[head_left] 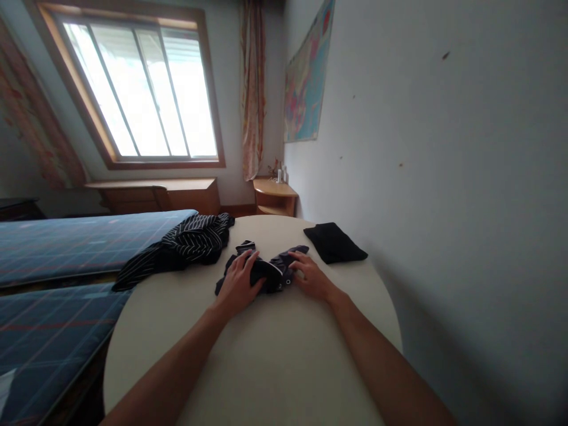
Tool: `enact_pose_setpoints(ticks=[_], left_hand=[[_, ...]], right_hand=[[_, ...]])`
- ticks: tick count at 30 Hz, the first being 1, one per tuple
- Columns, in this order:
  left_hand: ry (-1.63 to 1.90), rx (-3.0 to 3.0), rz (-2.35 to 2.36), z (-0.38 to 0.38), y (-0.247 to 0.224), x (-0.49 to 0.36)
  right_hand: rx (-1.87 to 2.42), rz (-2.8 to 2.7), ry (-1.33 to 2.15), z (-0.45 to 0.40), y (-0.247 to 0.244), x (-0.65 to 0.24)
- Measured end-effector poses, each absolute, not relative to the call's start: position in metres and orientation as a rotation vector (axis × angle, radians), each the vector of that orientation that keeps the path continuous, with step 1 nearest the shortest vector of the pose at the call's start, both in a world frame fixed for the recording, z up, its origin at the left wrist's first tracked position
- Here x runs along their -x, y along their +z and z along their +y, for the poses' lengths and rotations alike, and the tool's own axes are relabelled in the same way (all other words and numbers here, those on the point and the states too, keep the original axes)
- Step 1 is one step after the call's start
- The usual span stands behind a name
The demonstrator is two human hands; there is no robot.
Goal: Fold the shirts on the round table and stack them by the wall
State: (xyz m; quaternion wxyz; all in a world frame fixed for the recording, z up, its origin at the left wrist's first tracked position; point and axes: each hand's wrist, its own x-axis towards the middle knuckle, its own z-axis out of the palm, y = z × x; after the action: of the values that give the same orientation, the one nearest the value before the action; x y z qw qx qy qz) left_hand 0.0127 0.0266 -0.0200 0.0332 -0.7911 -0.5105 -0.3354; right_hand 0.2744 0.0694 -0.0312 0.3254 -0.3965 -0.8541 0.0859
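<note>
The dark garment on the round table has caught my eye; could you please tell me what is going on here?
A person has both bare hands at the bunched dark garment: the left hand lies on it, and the right hand is at its right side. A flat black cloth lies beyond to the right on the table, and a striped garment lies at its left edge.

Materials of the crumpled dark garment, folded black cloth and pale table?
Dark garment: soft woven or knit fabric, matt-looking; it bunches in loose creases.
Black cloth: probably fabric too, dull, with soft edges; fibre unclear.
Table: pale, smooth top, perhaps laminate or painted board; no grain shows.
</note>
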Motion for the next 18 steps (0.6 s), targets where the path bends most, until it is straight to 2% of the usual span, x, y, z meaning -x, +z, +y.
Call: enact_pose_setpoints(ticks=[5, 8, 12, 15, 17, 18], left_hand=[[-0.967, 2.563, -1.814, 0.031, -0.019, -0.008], [-1.106, 2.83, -1.811, 0.029, -0.012, -0.008], [-1.722, 3.195, -1.85, 0.021, 0.001, -0.008], [-2.334, 2.911, -2.096, 0.016, 0.011, -0.007], [-2.515, 2.848, -2.114, 0.013, 0.013, -0.007], [-2.497, 2.927, -2.075, 0.012, 0.012, -0.007]], right_hand=[[1.135, -2.291, 0.308, 0.061, -0.019, -0.267], [1.198, -2.19, 0.39, 0.057, -0.012, -0.267], [1.208, -1.932, 0.551, 0.051, -0.003, -0.266], [1.24, -1.755, 0.538, 0.051, -0.001, -0.267], [1.33, -1.668, 0.497, 0.054, -0.005, -0.269], [1.38, -1.641, 0.48, 0.057, -0.008, -0.271]])
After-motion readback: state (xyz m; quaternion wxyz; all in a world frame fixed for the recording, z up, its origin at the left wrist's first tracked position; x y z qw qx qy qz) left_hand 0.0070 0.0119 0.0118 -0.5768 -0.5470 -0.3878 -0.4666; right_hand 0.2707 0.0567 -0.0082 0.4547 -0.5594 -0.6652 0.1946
